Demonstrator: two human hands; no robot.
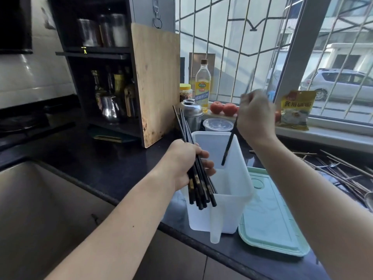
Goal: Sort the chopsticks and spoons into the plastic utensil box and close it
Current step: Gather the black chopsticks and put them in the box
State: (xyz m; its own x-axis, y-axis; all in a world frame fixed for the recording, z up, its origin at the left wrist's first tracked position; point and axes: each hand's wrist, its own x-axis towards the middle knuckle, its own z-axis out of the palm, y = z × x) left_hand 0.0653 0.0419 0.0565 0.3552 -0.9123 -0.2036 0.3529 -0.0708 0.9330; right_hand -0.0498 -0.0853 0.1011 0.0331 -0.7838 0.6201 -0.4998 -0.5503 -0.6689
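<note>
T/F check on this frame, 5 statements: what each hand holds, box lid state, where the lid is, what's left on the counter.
1. The left hand grips a bundle of black chopsticks. True.
2. The right hand is empty. False: it holds a single black chopstick, tip lowered into the utensil box.
3. The green lid is on the box. False: it lies flat on the counter to the box's right; the box is open.
4. More chopsticks lie loose on the counter at far right. True.
5. The wooden cutting board lies flat on the counter. False: it stands upright against the shelf unit.
</note>
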